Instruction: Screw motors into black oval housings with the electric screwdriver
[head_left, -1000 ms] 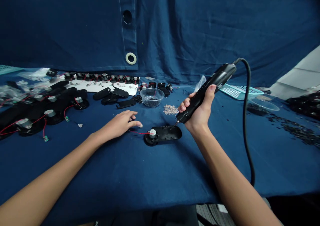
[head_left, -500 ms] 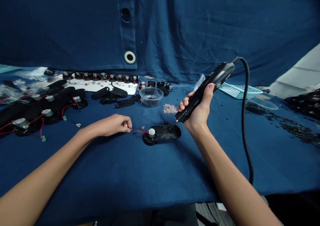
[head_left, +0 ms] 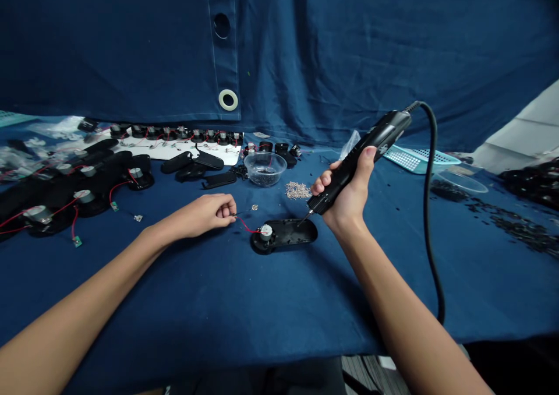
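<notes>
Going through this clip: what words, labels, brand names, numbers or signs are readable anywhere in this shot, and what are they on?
Nothing can be quoted: the pale marking on the black electric screwdriver is too small and blurred to read, and no text can be made out on the green circuit board.

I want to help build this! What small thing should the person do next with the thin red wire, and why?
Probably draw the thin red wire toward the black oval plastic housing, because the left hand pinches its end while the wire runs to the round silver motor seated there.
</notes>
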A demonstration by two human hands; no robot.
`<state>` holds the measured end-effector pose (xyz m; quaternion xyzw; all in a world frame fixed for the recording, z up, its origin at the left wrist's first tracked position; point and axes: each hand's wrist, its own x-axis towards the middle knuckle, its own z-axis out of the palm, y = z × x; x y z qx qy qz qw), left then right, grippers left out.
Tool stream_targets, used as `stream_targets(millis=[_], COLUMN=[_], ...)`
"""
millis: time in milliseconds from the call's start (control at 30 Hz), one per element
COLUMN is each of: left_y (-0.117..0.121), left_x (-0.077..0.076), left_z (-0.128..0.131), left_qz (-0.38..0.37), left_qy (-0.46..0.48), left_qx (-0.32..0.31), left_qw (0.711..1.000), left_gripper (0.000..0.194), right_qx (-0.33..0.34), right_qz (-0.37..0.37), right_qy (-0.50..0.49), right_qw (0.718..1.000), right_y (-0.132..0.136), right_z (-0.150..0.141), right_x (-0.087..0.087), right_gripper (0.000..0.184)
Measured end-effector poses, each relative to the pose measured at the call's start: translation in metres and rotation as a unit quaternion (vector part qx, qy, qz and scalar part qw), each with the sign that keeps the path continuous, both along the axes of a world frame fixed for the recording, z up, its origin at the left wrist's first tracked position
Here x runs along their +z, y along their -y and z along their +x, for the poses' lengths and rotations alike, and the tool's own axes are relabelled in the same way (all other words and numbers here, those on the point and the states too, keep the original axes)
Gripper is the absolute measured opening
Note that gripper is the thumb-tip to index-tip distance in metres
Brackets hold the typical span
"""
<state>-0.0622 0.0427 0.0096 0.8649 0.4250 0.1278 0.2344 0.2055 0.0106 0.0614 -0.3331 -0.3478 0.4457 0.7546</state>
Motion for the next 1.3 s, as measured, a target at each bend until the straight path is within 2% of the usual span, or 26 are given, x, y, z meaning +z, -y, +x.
stream_targets(millis=[233,567,967,1300], left_y=[0.002,-0.001,0.0026,0.0008], left_x=[0.0028,0.0032,0.0085,0.006], left_z=[0.0018,-0.0002,0.0028,0.0016], left_qz=[-0.004,-0.011,-0.038,-0.013], left_qy=[0.01,-0.004,0.026,0.017], left_qx=[0.036,0.0,0.015,0.01], left_qw=[0.999,1.0,0.999,1.0], left_gripper=[0.018,0.021,0.024,0.022], right_qx=[-0.008,-0.005,-0.006,0.0], right_qz=[-0.002,-0.009,-0.02,-0.025], right_qy=[0.007,0.011,0.017,0.001], right_qw=[1.0,1.0,1.0,1.0], right_y=[0.0,0.0001,-0.0014,-0.001], right_z=[-0.0004,-0.0013,-0.0005,-0.0023], right_x=[-0.0002,-0.001,-0.0023,-0.0028], right_gripper=[0.055,0.056,0.056,0.056])
